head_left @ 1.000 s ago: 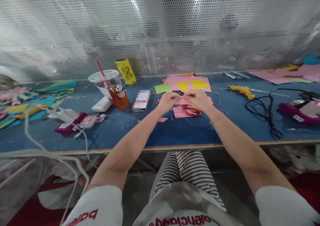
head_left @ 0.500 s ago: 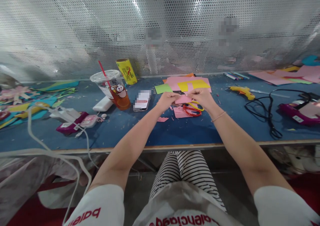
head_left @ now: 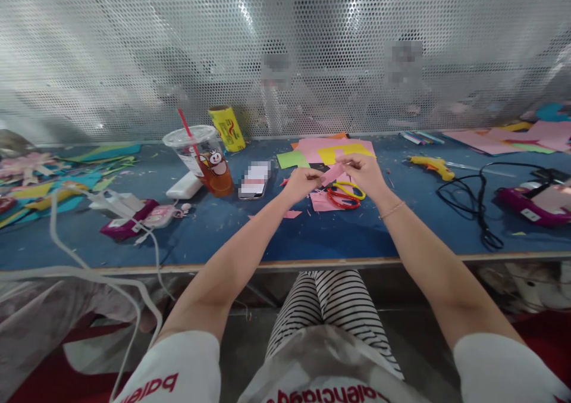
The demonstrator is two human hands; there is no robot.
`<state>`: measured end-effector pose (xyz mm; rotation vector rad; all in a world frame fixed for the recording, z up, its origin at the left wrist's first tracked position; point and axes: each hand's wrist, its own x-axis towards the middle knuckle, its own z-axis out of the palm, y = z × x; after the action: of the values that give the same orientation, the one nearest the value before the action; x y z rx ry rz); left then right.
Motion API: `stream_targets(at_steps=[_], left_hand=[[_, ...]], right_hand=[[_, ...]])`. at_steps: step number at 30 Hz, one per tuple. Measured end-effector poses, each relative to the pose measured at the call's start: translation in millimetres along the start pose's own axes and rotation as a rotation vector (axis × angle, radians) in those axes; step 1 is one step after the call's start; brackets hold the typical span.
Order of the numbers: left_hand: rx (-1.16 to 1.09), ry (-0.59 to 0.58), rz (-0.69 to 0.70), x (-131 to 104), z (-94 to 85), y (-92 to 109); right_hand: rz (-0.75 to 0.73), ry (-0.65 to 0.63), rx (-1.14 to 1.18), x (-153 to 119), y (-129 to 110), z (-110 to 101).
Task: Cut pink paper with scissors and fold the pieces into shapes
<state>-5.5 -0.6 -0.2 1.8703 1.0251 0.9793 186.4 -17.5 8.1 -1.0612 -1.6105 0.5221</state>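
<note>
A small pink piece of paper (head_left: 332,175) is stretched between my two hands above the blue table. My left hand (head_left: 304,183) pinches its lower left end, fingers closed. At its upper right end, the fingers of my right hand (head_left: 358,168) are closed on it too. Just below lie scissors with red and yellow handles (head_left: 344,202); their blades are hidden. Under the scissors is a pink paper scrap (head_left: 322,202). Behind my hands, larger pink sheets (head_left: 308,148) overlap with a yellow sheet (head_left: 366,149) and a green sheet (head_left: 288,159).
Left of my hands are a phone (head_left: 254,180), a drink cup with a red straw (head_left: 215,171), a yellow can-like tube (head_left: 228,130) and a white power bank-like block (head_left: 184,186). A yellow glue gun (head_left: 432,166) and black cable (head_left: 482,212) lie right. A perforated metal screen (head_left: 312,52) stands behind.
The pink paper has turned from lying level to slanting, its right end higher. My left hand has dropped slightly and my right hand has risen a little, moving somewhat apart.
</note>
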Motion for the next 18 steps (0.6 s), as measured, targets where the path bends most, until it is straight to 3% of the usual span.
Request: stream_targets(at_steps=[4, 6, 9, 13, 16, 18], left_hand=[[-0.291, 0.074, -0.337, 2, -0.4, 0], [-0.537, 0.043, -0.402, 3, -1.2, 2], [-0.778, 0.013, -0.335, 4, -0.9, 5], [-0.775, 0.142, -0.175, 3, 1.0, 4], [-0.731, 0.246, -0.129, 4, 0.1, 4], [-0.728, 0.308, -0.119, 5, -1.5, 4]], right_hand=[[-0.100, 0.025, -0.005, -2, 2, 4], [-0.157, 0.031, -0.062, -4, 2, 7], [-0.199, -0.040, -0.155, -8, 1, 12], [-0.250, -0.187, -0.210, -11, -1, 16], [-0.159, -0.166, -0.256, -9, 1, 11], [-0.026, -0.173, -0.422, -8, 3, 5]])
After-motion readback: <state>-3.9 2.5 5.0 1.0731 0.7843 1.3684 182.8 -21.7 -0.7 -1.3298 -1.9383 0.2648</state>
